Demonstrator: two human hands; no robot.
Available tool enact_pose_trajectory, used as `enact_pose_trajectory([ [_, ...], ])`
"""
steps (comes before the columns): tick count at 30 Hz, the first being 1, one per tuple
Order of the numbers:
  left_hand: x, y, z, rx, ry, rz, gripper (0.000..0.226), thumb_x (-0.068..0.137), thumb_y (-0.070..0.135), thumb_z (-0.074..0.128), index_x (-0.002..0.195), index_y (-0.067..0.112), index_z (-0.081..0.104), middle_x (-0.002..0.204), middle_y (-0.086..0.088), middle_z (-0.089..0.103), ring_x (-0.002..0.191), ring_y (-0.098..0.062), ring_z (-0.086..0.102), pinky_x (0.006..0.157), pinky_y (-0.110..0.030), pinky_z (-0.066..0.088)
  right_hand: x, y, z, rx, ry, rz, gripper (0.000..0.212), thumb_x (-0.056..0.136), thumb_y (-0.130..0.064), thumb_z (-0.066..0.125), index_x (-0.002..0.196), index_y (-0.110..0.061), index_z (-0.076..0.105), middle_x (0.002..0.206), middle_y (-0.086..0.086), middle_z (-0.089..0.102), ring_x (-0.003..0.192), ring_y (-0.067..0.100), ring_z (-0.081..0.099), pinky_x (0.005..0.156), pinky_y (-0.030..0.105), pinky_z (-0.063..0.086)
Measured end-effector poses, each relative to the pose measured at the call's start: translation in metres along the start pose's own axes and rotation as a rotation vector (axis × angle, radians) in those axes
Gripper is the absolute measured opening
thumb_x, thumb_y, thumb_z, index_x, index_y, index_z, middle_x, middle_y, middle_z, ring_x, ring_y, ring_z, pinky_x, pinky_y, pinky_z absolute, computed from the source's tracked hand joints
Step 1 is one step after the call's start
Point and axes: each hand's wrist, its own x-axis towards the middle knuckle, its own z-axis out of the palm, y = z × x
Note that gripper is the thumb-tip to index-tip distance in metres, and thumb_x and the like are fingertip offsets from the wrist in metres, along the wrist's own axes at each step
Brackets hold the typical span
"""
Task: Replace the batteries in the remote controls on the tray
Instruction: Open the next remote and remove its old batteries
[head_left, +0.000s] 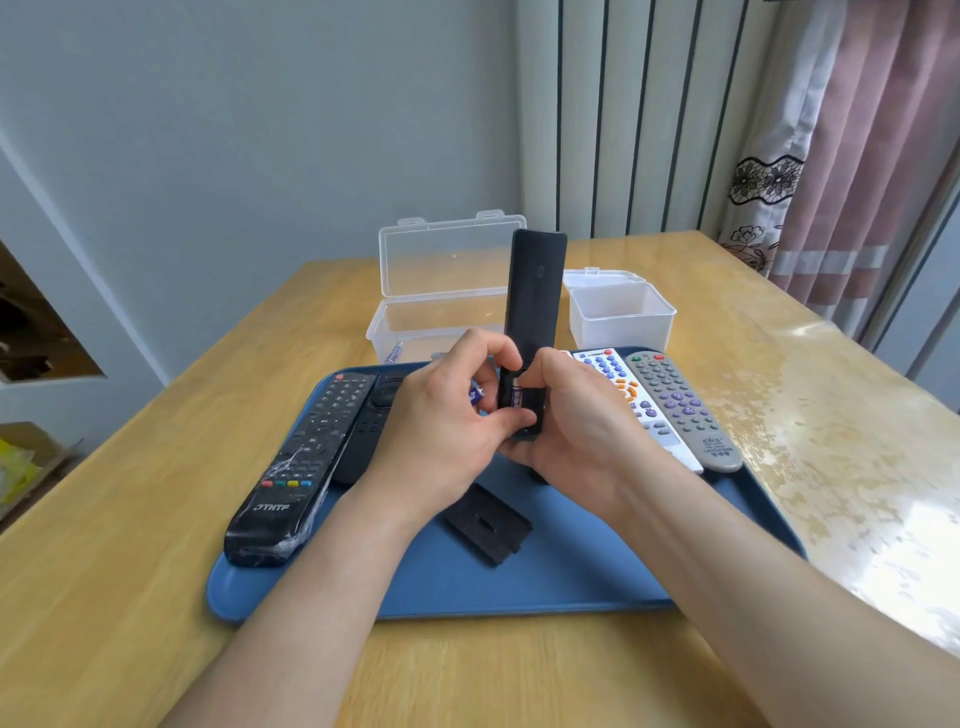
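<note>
Black remote (535, 291): gripped upright by right hand (582, 421).
Left hand (447, 431): pinching purple battery (475, 396); best seated squarely, poles matched.

Home room, by the look of it. Pink curtain (857, 156) with lace flower trim at your right, white ribbed radiator (623, 104) ahead, plain pale wall (260, 130), wooden table (156, 519) under you.

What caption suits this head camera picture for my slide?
Right hand holds a black remote upright over the blue tray, its back cover off; left hand holds a purple battery beside it.
</note>
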Motion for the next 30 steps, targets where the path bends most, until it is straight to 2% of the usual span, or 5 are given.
enact_pose_trajectory([
  [3, -0.0009, 0.0001, 0.0000, 0.028, -0.003, 0.024, 0.048, 0.067, 0.011, 0.083, 0.090, 0.038, 0.052, 0.064, 0.009, 0.045, 0.061, -0.007, 0.044, 0.060, -0.014, 0.037, 0.0023, 0.0005, -0.0025, 0.003, -0.004, 0.001, 0.022, 0.079, 0.002, 0.036, 0.089, -0.010, 0.050, 0.084, 0.016, 0.050, 0.079, 0.031, 0.055, 0.071, 0.040, 0.049],
  [7, -0.0011, 0.0018, -0.0003, 0.012, -0.005, 0.041, 0.045, 0.069, 0.011, 0.082, 0.095, 0.034, 0.053, 0.074, 0.003, 0.049, 0.062, -0.008, 0.044, 0.061, -0.016, 0.039, 0.0007, 0.0038, -0.0033, -0.009, -0.027, -0.028, 0.037, 0.075, 0.013, 0.028, 0.076, -0.011, 0.056, 0.068, 0.013, 0.056, 0.067, 0.030, 0.063, 0.069, 0.038, 0.052],
  [12, -0.0001, -0.0030, -0.0012, -0.040, -0.002, -0.007, 0.045, 0.069, 0.012, 0.083, 0.093, 0.037, 0.054, 0.067, 0.009, 0.047, 0.055, -0.007, 0.041, 0.058, -0.018, 0.037, 0.0010, 0.0012, -0.0062, -0.005, -0.082, -0.014, 0.015, 0.087, -0.001, 0.043, 0.095, -0.006, 0.056, 0.083, 0.016, 0.059, 0.084, 0.032, 0.064, 0.091, 0.050, 0.052],
  [17, 0.0020, -0.0058, -0.0020, -0.104, 0.026, -0.062, 0.045, 0.069, 0.011, 0.083, 0.089, 0.035, 0.051, 0.062, 0.010, 0.048, 0.054, -0.009, 0.042, 0.058, -0.024, 0.040, 0.0002, 0.0029, -0.0039, -0.066, -0.115, -0.073, 0.028, 0.093, 0.003, 0.039, 0.099, -0.009, 0.064, 0.086, 0.018, 0.062, 0.085, 0.031, 0.064, 0.095, 0.055, 0.050],
  [30, 0.0002, -0.0014, -0.0032, -0.029, 0.006, -0.019, 0.047, 0.066, 0.011, 0.084, 0.087, 0.036, 0.050, 0.061, 0.008, 0.043, 0.055, -0.007, 0.042, 0.058, -0.019, 0.039, 0.0018, 0.0020, -0.0038, -0.055, -0.087, -0.033, 0.027, 0.079, 0.002, 0.037, 0.089, -0.015, 0.055, 0.079, 0.015, 0.055, 0.078, 0.029, 0.057, 0.074, 0.041, 0.047],
])
